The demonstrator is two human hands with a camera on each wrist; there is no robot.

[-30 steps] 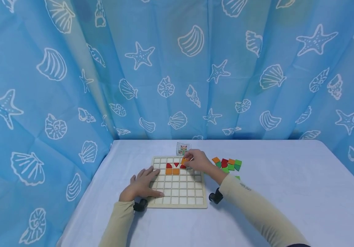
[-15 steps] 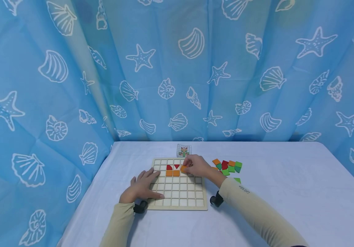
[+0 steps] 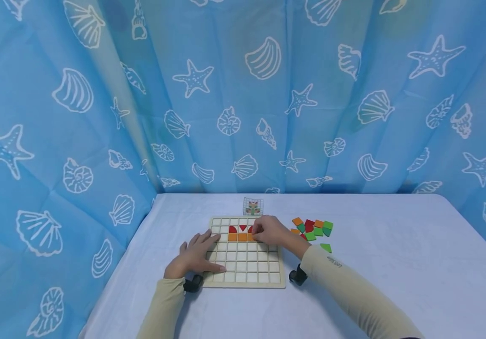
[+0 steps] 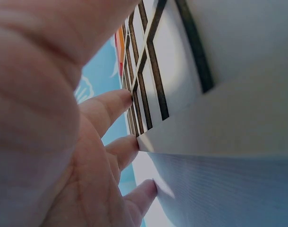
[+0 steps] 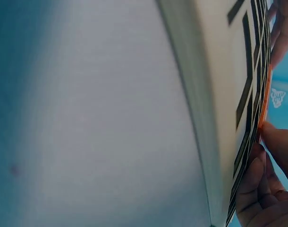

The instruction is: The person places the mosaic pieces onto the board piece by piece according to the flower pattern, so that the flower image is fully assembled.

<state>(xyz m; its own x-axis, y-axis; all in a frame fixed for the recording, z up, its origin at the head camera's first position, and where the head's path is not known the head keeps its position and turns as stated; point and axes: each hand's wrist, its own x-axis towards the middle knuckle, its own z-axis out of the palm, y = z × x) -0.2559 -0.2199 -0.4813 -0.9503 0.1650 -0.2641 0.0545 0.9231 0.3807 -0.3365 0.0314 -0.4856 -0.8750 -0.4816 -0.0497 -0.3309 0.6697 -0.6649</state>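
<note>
A wooden grid board [image 3: 243,285] lies flat on the table. My left hand [image 3: 196,255] rests spread on its left side, fingers and thumb over the edge cells. On the right, the fingertips of my right hand [image 3: 271,230] pinch an orange square tile [image 3: 250,238] at the end of an orange row, level with the two beside it. Above that row lie a red quarter-round tile [image 3: 232,230], a small red triangle tile [image 3: 243,228] and another red tile [image 3: 250,230], partly hidden by the right hand. The right wrist view shows thumb and fingers [image 5: 276,142] close at the orange edge.
Right of the board lies a loose group of orange, red and green tiles [image 3: 318,231], with a green tile [image 3: 326,247] nearer me. A small printed pattern card [image 3: 253,205] sits just behind the board. A blue shell-patterned curtain [image 3: 243,117] hangs behind the white table [image 3: 378,263].
My right hand has brought the orange tile down toward me, from over the red tile into the cell completing a level row of three. The left hand has stayed in place.
</note>
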